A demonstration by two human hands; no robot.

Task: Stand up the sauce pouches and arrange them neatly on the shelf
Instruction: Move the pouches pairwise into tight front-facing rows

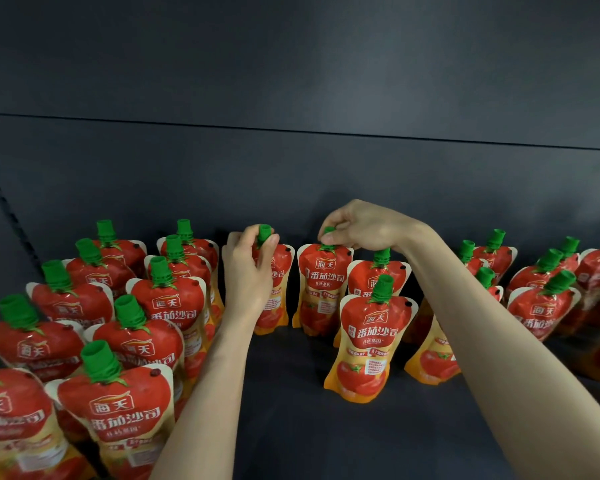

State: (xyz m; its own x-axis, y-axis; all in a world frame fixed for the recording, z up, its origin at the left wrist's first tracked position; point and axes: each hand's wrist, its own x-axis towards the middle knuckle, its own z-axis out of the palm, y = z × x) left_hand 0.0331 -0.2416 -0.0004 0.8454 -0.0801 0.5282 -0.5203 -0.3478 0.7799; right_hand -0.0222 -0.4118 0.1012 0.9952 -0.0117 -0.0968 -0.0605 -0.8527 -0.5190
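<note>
The left hand (248, 268) curls round the green cap (264, 232) of the left pouch (274, 292). The right hand (357, 225) pinches the cap of the right pouch (321, 289) from above with bent fingers. Both pouches stand upright at 12 o'clock on the dark shelf (309, 427), near the back panel (291, 168), with a narrow dark gap between them.

At 9 o'clock the left block (118, 323) of standing pouches runs in close rows from the back down to 7 o'clock. Its nearest edge is just beside the left hand and forearm, with little room there. At 3 o'clock the right block (541, 299) stands well apart from the right pouch and runs out past the picture's right edge.

Toward 4 o'clock of the right pouch, the middle pouch (374, 275) stands just beside it. The front pouch (371, 341) stands just in front of that one and overlaps it. A covered pouch (433, 358) at their 3 o'clock is partly hidden under the right forearm.

Bare shelf opens between the two forearms from 6 o'clock up to the feet of the held pouches, narrowing toward the back. More bare shelf lies at 5 o'clock, below the right forearm. A perforated upright (0, 202) bounds the shelf at 10 o'clock. The shelf's front edge is out of view.
</note>
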